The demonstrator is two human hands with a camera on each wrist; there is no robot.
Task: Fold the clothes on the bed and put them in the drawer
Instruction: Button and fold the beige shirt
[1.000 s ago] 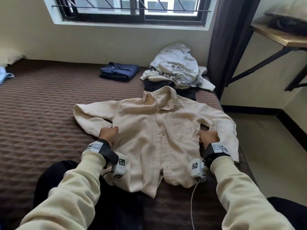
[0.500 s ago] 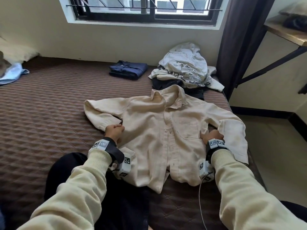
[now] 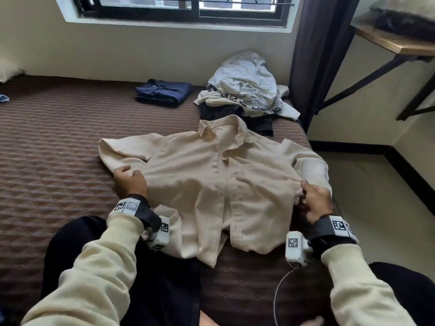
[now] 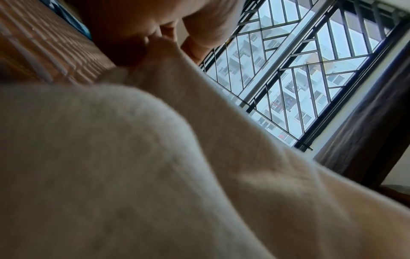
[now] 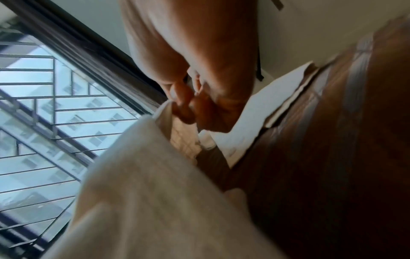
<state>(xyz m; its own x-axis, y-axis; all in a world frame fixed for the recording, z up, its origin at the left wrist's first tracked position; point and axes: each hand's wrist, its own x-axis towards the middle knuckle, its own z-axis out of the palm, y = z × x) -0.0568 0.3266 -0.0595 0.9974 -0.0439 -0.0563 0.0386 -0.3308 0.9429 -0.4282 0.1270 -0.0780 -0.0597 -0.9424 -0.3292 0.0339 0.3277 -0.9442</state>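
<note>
Cream shirt (image 3: 211, 184) lies button-side up on the brown quilted bed (image 3: 58, 149) — left hand (image 3: 129, 182) and right hand (image 3: 314, 201) each pinch a side seam.

text: none legible | wrist bands (image 3: 129, 206): coded markers only | garment print: unreadable

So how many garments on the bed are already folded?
1: the dark blue folded garment near the far wall. The cream button-up shirt lies spread out, and the heap of pale and dark clothes might hide more.
</note>
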